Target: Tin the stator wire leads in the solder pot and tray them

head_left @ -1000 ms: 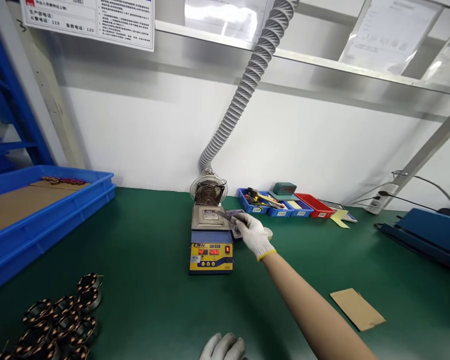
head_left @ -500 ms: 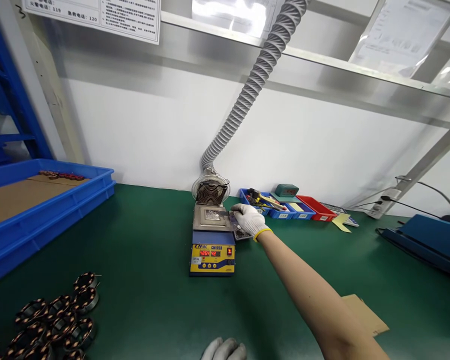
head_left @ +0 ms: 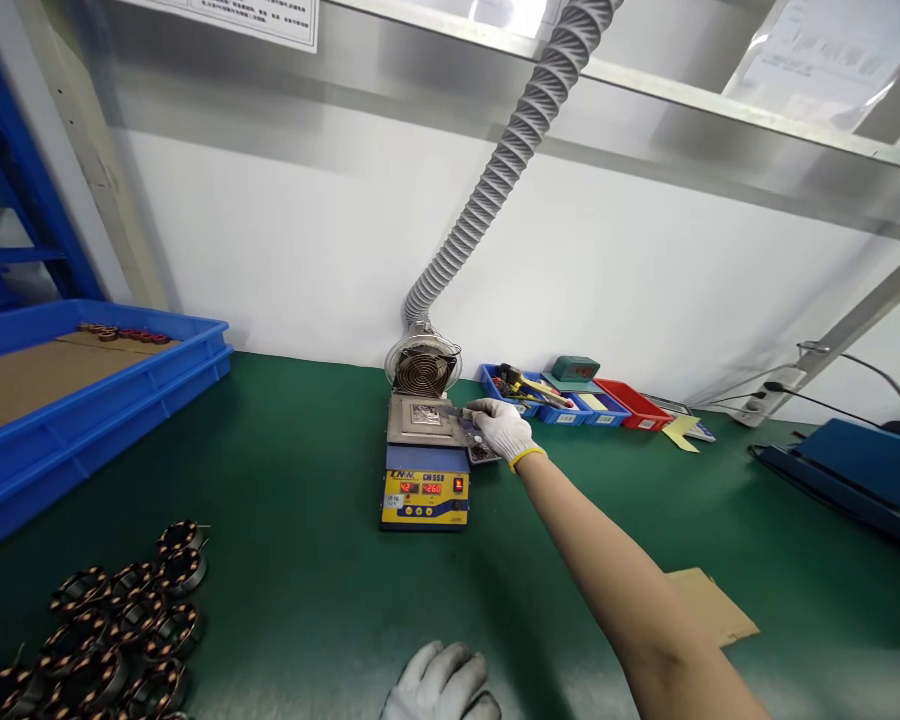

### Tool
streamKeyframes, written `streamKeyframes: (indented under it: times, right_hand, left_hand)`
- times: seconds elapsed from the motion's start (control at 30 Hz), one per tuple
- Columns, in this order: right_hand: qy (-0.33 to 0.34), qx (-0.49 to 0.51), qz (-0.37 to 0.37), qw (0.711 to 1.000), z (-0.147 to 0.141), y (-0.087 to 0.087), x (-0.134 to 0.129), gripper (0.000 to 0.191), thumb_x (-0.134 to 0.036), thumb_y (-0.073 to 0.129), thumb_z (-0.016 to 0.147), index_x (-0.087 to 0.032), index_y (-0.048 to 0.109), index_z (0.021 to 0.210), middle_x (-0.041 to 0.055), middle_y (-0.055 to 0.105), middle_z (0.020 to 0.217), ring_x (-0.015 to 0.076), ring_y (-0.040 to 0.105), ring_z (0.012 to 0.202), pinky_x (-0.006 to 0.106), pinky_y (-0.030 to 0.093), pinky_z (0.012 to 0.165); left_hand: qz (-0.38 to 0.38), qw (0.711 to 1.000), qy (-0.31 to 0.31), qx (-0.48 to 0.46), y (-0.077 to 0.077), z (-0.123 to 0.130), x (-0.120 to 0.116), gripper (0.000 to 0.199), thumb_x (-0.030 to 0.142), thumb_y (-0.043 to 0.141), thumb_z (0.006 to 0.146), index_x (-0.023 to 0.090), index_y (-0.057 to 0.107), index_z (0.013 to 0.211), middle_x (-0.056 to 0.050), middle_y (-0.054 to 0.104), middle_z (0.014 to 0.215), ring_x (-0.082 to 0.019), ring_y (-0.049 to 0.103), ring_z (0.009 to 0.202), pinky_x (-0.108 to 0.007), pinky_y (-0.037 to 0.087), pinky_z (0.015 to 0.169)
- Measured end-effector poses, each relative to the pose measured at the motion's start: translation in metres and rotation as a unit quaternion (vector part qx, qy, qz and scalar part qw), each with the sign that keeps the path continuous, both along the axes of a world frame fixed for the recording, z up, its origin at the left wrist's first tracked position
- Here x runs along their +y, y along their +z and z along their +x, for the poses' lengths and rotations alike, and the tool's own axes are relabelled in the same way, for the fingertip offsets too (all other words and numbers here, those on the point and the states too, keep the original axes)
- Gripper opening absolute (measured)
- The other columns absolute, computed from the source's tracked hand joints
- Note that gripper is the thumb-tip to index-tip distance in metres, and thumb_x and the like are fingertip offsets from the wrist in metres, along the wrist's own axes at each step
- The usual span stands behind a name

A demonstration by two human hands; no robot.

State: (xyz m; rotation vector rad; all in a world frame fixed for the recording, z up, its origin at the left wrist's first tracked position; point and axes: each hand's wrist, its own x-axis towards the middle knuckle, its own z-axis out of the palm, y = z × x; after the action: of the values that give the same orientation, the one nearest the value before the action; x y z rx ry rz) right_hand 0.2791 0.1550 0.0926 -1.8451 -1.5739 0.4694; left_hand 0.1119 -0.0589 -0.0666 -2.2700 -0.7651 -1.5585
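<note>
My right hand (head_left: 504, 430), in a white glove with a yellow cuff, is closed on a thin grey strip (head_left: 451, 410) like a flat scraper. Its tip reaches over the bright metal pool (head_left: 424, 414) in the top of a solder pot (head_left: 426, 497) with a yellow front and red digits. Just under that hand sits a small tray (head_left: 484, 452) of dark bits, partly hidden. My left hand (head_left: 442, 685), gloved in grey, lies at the bottom edge on the green table, fingers extended and holding nothing.
Several wound motor stators (head_left: 120, 630) cluster at lower left. A large blue tray (head_left: 157, 395) stands behind them. A fan (head_left: 424, 372) with a grey hose (head_left: 495, 180) rises behind the pot. Blue tool bins (head_left: 562, 414), a red bin (head_left: 634, 405) and cardboard (head_left: 712, 606) are to the right.
The view has tilted down a little, so more of my left hand shows. My right hand stays beside the pot with the strip, which now shows more clearly over the metal pool.
</note>
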Motion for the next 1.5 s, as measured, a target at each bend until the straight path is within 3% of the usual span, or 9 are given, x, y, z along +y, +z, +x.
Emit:
streamKeyframes:
  times: [0.17, 0.4, 0.67, 0.97, 1.2, 1.4, 1.5]
  right_hand:
    - [-0.018, 0.013, 0.002, 1.0, -0.004, -0.004, 0.01, 0.024, -0.027, 0.054, 0.085, -0.023, 0.069, 0.103, 0.0004, 0.071, 0.1, 0.0142, 0.065, 0.091, 0.024, 0.05, 0.085]
    - [0.031, 0.01, 0.008, 0.999, -0.015, -0.008, 0.022, 0.024, -0.024, 0.055, 0.083, -0.024, 0.07, 0.101, -0.0005, 0.071, 0.1, 0.014, 0.064, 0.093, 0.024, 0.048, 0.086]
    - [0.027, 0.037, -0.008, 0.999, -0.002, -0.01, 0.014, 0.023, -0.026, 0.057, 0.082, -0.024, 0.07, 0.101, -0.0019, 0.072, 0.096, 0.013, 0.065, 0.088, 0.023, 0.05, 0.082]
    - [0.025, 0.042, 0.016, 0.999, -0.021, -0.012, 0.03, 0.026, -0.023, 0.056, 0.082, -0.022, 0.07, 0.103, 0.0012, 0.071, 0.097, 0.0136, 0.064, 0.093, 0.024, 0.048, 0.09]
    - [0.069, 0.063, 0.013, 0.996, -0.016, -0.019, 0.03, 0.025, -0.02, 0.055, 0.083, -0.02, 0.069, 0.104, 0.0017, 0.071, 0.098, 0.0121, 0.065, 0.085, 0.024, 0.051, 0.085]
    - [0.091, 0.073, 0.012, 0.993, -0.006, -0.023, 0.024, 0.025, -0.02, 0.057, 0.081, -0.02, 0.07, 0.103, 0.0017, 0.072, 0.095, 0.0119, 0.066, 0.082, 0.023, 0.052, 0.082]
    - [0.077, 0.069, 0.022, 0.994, -0.003, -0.021, 0.025, 0.024, -0.021, 0.057, 0.081, -0.02, 0.07, 0.101, 0.0014, 0.072, 0.097, 0.0126, 0.066, 0.087, 0.024, 0.052, 0.085]
  left_hand:
    - [-0.041, 0.994, -0.035, 0.094, 0.006, -0.013, 0.001, 0.02, 0.032, 0.049, 0.091, 0.024, 0.062, 0.078, 0.003, 0.071, 0.09, -0.013, 0.063, 0.083, -0.023, 0.05, 0.079]
    - [-0.116, 0.968, -0.065, 0.213, -0.001, -0.024, -0.002, 0.009, 0.031, 0.055, 0.09, 0.024, 0.062, 0.091, 0.0, 0.069, 0.102, -0.016, 0.06, 0.096, -0.029, 0.048, 0.088]
    - [-0.169, 0.956, -0.091, 0.222, 0.009, -0.025, -0.005, 0.011, 0.033, 0.056, 0.089, 0.023, 0.061, 0.091, 0.0, 0.068, 0.106, -0.018, 0.061, 0.099, -0.031, 0.049, 0.089]
    - [-0.175, 0.954, -0.092, 0.223, 0.011, -0.025, -0.005, 0.018, 0.037, 0.047, 0.094, 0.025, 0.061, 0.095, 0.0, 0.068, 0.107, -0.019, 0.06, 0.098, -0.035, 0.049, 0.087]
    - [-0.221, 0.921, -0.117, 0.299, 0.021, -0.032, -0.003, 0.016, 0.033, 0.051, 0.091, 0.024, 0.059, 0.101, -0.002, 0.065, 0.117, -0.022, 0.058, 0.106, -0.036, 0.046, 0.091]
    - [-0.271, 0.895, -0.163, 0.316, 0.028, -0.038, -0.001, 0.04, 0.055, 0.056, 0.083, 0.023, 0.058, 0.106, -0.006, 0.06, 0.125, -0.025, 0.055, 0.112, -0.038, 0.043, 0.096]
    - [-0.269, 0.896, -0.156, 0.318, 0.025, -0.036, -0.001, 0.04, 0.057, 0.054, 0.083, 0.024, 0.057, 0.106, -0.005, 0.061, 0.124, -0.025, 0.056, 0.111, -0.038, 0.044, 0.095]
